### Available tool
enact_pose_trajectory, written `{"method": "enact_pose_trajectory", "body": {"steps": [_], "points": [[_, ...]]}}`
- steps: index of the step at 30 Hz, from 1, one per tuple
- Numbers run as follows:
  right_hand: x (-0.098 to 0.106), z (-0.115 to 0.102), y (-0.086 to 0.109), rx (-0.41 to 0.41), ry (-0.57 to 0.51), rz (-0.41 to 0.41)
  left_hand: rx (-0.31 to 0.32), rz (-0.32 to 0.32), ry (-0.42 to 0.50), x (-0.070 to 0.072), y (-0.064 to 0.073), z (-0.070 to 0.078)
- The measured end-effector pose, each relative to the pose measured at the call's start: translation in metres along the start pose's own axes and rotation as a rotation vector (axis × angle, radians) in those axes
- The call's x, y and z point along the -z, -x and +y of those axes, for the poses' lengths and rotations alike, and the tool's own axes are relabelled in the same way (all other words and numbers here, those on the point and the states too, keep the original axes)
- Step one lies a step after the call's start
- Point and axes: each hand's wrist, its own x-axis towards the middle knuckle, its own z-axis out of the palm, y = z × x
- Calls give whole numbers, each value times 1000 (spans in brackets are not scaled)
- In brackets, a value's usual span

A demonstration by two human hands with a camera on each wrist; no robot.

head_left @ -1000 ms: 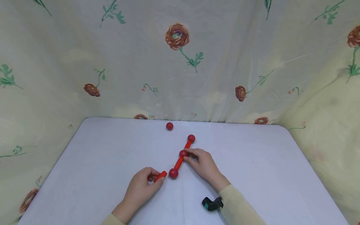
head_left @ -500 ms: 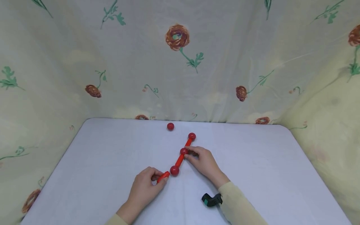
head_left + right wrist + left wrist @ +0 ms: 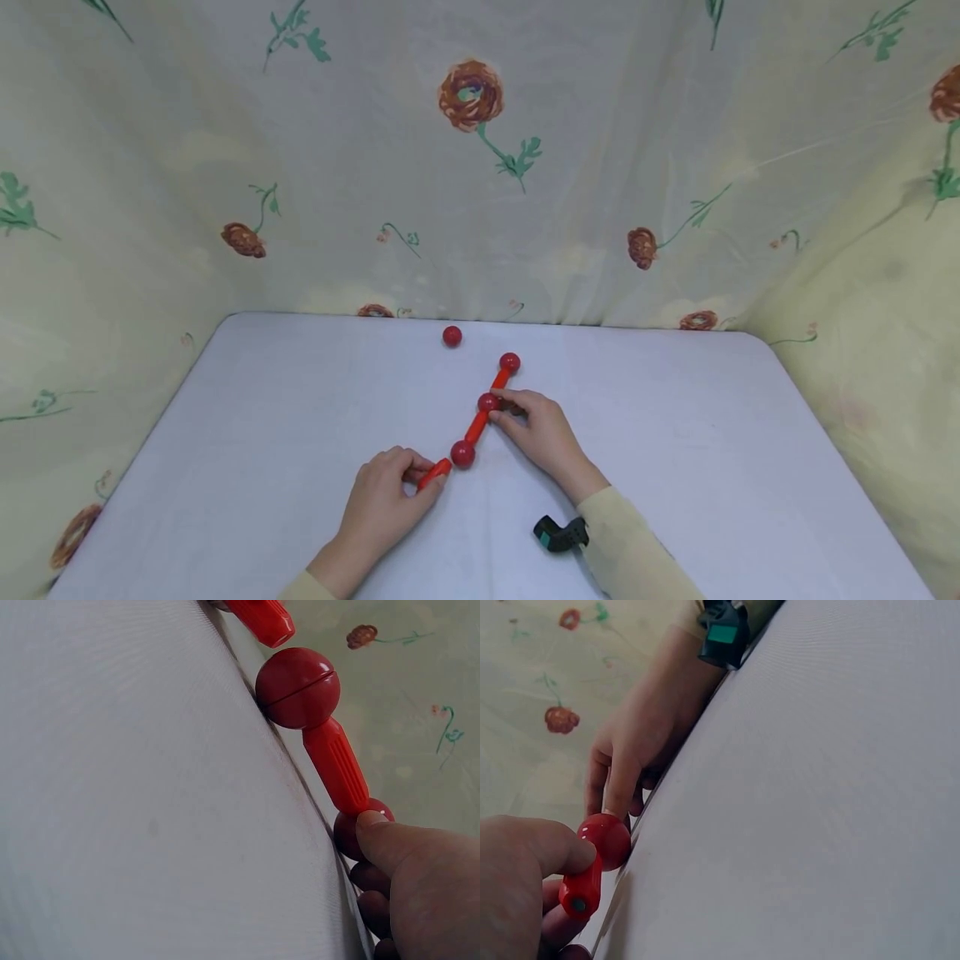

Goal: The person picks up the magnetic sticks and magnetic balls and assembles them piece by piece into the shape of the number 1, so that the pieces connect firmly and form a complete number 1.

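On the table lies a straight chain of three red balls and two red rods. My right hand point(image 3: 551, 433) pinches its middle ball point(image 3: 487, 403) between thumb and fingers. The far ball point(image 3: 510, 362) points toward the back, and the near ball point(image 3: 462, 454) lies closest to my left hand point(image 3: 382, 504). That hand pinches a separate short red rod point(image 3: 435, 472) with a dark round spot on its end in the left wrist view. In the right wrist view a small gap separates this rod point(image 3: 262, 621) from the near ball point(image 3: 298, 688).
A loose red ball point(image 3: 452, 336) sits near the table's back edge. Around the white table point(image 3: 300, 392) hangs a flowered curtain point(image 3: 562, 250). A black wrist strap piece point(image 3: 558, 533) juts out beside my right sleeve.
Over the last second the chain has slid slightly away from me with my right hand. My left hand has brought the loose rod a little to the right. Both grips stay the same.
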Motion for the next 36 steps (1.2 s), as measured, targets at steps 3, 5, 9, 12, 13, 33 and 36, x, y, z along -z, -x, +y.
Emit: {"method": "enact_pose_trajectory", "body": {"steps": [3,5,9,12,13,33,36], "points": [[0,0,1,-1,-1,4,2,-4,-2,0,0,0],[0,0,2,-1,-1,5,9,-10,-4,0,1,1],[0,-1,2,3,-3,8,14,-16,-9,1,2,3],[1,0,2,3,-3,13,-2,-10,-6,0,1,4],[1,0,2,6,-4,16,-8,-9,-4,0,1,4],[0,0,3,-4,-2,-4,14,-35,-71,-7,0,9],[1,-1,2,1,1,6,-5,-18,-85,-8,-1,9]]}}
